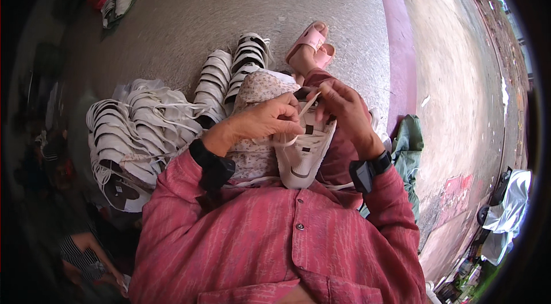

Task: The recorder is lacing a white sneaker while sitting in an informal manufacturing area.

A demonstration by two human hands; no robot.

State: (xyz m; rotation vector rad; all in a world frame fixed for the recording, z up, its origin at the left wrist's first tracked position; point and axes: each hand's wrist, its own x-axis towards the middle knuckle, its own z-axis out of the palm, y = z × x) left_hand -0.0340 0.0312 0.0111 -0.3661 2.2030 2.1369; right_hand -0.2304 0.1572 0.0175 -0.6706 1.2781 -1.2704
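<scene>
A pale sneaker upper [297, 162] rests on my lap, its rounded end toward my body. My left hand [270, 116] is closed at its left side, fingers pinched on the cream shoelace, which loops out below them. Over its far end, my right hand [344, 110] pinches a raised stretch of the shoelace [310, 103] between thumb and fingertips. Dark patches show along the middle of the upper. Under my left forearm lies a flower-patterned cloth [261, 89]. The far opening of the upper is partly hidden by my hands.
Nested rows of white uppers [213, 79] stand on the floor ahead to the left. More uppers with loose laces [112, 132] are heaped at my left. A green cloth [408, 143] lies at my right. Another person's arm [94, 249] shows at the lower left.
</scene>
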